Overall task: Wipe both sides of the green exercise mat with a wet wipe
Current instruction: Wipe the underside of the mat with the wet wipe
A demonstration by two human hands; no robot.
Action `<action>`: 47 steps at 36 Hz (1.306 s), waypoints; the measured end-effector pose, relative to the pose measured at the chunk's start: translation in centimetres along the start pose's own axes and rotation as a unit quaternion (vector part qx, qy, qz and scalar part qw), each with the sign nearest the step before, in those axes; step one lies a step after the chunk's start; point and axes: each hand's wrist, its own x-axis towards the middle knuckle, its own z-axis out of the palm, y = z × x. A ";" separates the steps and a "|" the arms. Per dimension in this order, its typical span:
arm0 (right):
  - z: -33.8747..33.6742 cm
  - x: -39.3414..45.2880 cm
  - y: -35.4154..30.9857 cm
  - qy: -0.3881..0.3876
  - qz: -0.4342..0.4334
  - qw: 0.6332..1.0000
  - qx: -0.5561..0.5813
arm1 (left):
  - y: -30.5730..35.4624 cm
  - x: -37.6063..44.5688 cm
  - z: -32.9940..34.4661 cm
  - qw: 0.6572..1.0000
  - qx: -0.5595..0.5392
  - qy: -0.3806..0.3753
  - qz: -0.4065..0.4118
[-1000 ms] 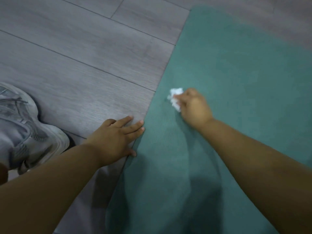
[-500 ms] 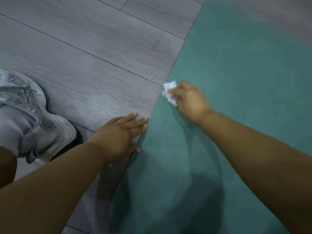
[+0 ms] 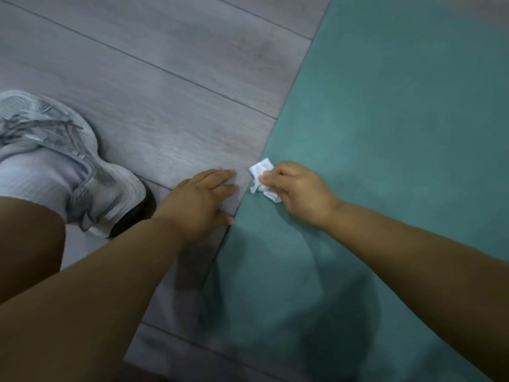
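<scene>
Right hand (image 3: pixel 298 190) pinching wet wipe (image 3: pixel 261 179) at green mat (image 3: pixel 399 133) edge; left hand (image 3: pixel 201 199) flat on floor (image 3: pixel 165 78) beside it. Risk: wipe overshoots onto floor, picks up grit.

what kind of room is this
Probably a home room or small workout space: grey wood-look plank floor, a green exercise mat laid on it, and a grey sneaker beside it.

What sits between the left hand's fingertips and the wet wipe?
Only bare grey floor and the mat's edge, per the head view; left hand lies flat, wipe in right hand.
</scene>
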 end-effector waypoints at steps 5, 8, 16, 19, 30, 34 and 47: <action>-1.9 3.9 3.5 0.091 0.172 0.979 -0.062 | -0.9 -2.2 0.9 0.999 -0.002 0.033 -0.013; -1.1 4.0 2.4 0.116 0.228 0.966 -0.041 | -0.9 -3.0 1.4 0.998 -0.007 0.056 -0.013; 6.5 -8.1 -10.0 -0.043 0.049 0.993 0.102 | -1.0 -2.6 1.1 0.999 0.016 -0.004 -0.029; 6.9 -8.7 -9.5 -0.036 -0.036 0.994 0.099 | -1.0 -2.6 1.2 0.999 0.021 -0.008 -0.033; 3.0 -2.7 -4.1 0.163 0.239 0.957 0.004 | -0.7 -2.2 0.3 0.999 0.031 -0.014 -0.022; 7.5 -7.6 -10.7 0.103 0.128 0.985 0.043 | -0.7 -2.1 0.1 0.998 0.052 -0.022 -0.018; 4.5 -8.1 -8.4 0.115 0.182 0.976 0.042 | -0.5 -3.5 0.7 0.996 0.057 -0.064 -0.039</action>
